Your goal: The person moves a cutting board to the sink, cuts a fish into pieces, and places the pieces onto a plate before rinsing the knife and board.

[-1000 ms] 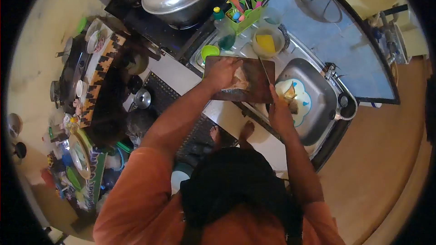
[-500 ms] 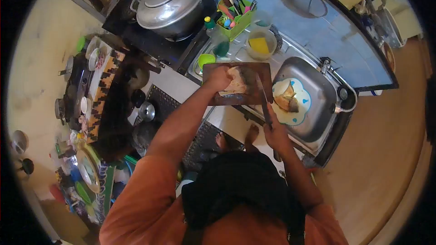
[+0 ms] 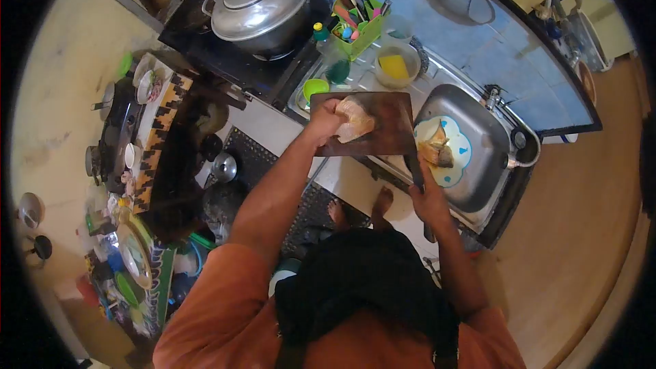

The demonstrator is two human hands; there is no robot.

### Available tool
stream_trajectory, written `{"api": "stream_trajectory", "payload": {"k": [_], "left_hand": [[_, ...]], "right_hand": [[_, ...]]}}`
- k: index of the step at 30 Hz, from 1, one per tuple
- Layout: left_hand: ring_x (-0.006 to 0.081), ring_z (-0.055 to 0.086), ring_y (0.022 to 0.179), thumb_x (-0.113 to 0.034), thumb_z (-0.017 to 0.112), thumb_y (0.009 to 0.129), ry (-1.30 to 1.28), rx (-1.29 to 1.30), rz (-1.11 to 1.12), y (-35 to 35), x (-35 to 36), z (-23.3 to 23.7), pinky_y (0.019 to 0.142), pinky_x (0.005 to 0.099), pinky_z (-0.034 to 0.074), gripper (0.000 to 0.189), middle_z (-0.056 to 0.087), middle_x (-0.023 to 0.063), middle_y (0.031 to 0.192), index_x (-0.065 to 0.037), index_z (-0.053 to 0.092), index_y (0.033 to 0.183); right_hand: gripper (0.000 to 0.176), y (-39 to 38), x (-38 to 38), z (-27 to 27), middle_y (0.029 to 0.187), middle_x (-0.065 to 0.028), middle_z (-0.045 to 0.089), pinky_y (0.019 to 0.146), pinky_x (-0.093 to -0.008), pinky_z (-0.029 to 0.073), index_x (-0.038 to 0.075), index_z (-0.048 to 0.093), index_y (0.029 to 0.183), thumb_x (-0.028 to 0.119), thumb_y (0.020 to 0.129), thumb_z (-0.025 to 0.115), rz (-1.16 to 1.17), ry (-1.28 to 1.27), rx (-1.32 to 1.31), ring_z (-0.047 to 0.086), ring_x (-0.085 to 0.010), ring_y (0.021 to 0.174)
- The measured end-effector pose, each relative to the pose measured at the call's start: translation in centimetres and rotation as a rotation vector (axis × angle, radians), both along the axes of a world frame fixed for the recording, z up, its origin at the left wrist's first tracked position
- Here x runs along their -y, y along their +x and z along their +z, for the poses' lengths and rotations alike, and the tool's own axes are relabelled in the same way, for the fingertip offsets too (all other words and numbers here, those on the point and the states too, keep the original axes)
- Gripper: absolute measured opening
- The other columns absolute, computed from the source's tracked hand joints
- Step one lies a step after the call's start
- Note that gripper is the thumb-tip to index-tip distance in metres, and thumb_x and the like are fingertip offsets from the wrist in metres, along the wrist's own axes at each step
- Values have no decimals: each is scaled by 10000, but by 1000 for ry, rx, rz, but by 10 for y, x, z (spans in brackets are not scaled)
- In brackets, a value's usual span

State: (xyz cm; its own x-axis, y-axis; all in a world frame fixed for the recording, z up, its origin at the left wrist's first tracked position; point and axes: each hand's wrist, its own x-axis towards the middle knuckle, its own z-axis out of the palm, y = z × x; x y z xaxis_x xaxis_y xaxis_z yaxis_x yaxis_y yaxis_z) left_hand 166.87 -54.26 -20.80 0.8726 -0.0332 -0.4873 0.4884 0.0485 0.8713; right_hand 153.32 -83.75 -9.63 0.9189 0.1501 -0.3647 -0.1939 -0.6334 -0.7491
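Note:
My left hand (image 3: 326, 123) is closed on a pale piece of fish (image 3: 356, 121), over the left half of a dark wooden cutting board (image 3: 394, 111). My right hand (image 3: 430, 199) grips a knife (image 3: 415, 172) by its dark handle, just off the board's lower right corner. Little of the blade can be made out. Beyond the board's right edge, a white and blue flower-shaped plate (image 3: 454, 172) sits in the steel sink (image 3: 486, 188). On that plate lie several fish pieces (image 3: 436, 150).
Behind the board stand a tub with a yellow sponge (image 3: 393, 66), a green utensil caddy (image 3: 363, 37) and a soap bottle (image 3: 335, 68). A large lidded pot (image 3: 263, 17) rests on the stove at the back left. The tap (image 3: 490, 99) rises at the sink's rim.
The knife has come down and right; its blade no longer shows along the board's right part. My left hand has turned the fish piece, whose pale side now faces up.

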Motion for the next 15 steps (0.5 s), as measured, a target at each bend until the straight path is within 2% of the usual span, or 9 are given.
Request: {"api": "stream_trajectory", "payload": {"k": [1,2,4,5,7,11,15], "left_hand": [[146,649,805,23,614,825,166,82,-66,0,-6,-12,728,300,538,274,679,63,982,-32,623,1093],[146,649,805,23,614,825,169,85,-66,-1,-10,-24,728,300,538,274,679,63,982,-32,623,1093],[144,643,801,27,614,791,290,252,-109,-2,-13,-32,714,290,522,236,683,49,938,-31,653,1017],[144,643,801,27,614,791,290,252,-111,-2,-13,-37,714,290,522,236,683,49,938,-31,653,1017],[135,641,798,16,609,783,485,318,-138,-3,-9,-28,710,291,516,189,684,44,888,-26,667,958],[127,640,794,8,597,791,584,308,-145,-6,-1,-3,711,295,515,183,685,59,870,-10,660,962],[162,655,791,-20,596,825,598,520,-220,-14,-3,6,723,313,522,241,691,88,897,-41,645,1060]], "right_hand": [[747,4,2,-7,1264,-283,559,939,-414,458,237,248,1516,67,870,581,33,28,119,576,-417,1143],[747,4,6,-9,1264,-283,559,939,-414,458,237,248,1516,67,870,581,33,30,121,576,-417,1143],[734,10,4,14,1306,-308,512,986,-445,430,231,245,1516,48,862,523,13,18,-79,486,-453,1231],[734,9,5,9,1306,-308,512,986,-445,430,231,245,1516,48,862,523,11,19,-79,486,-453,1231],[745,6,6,-1,1262,-301,551,964,-403,448,251,252,1514,51,863,552,60,4,60,578,-422,1139],[752,1,1,6,1299,-297,529,997,-394,428,246,248,1516,47,859,556,99,-25,-28,541,-418,1194],[757,-7,6,1,1344,-281,504,1016,-386,412,222,253,1516,30,853,563,76,67,-17,498,-392,1256]]}}
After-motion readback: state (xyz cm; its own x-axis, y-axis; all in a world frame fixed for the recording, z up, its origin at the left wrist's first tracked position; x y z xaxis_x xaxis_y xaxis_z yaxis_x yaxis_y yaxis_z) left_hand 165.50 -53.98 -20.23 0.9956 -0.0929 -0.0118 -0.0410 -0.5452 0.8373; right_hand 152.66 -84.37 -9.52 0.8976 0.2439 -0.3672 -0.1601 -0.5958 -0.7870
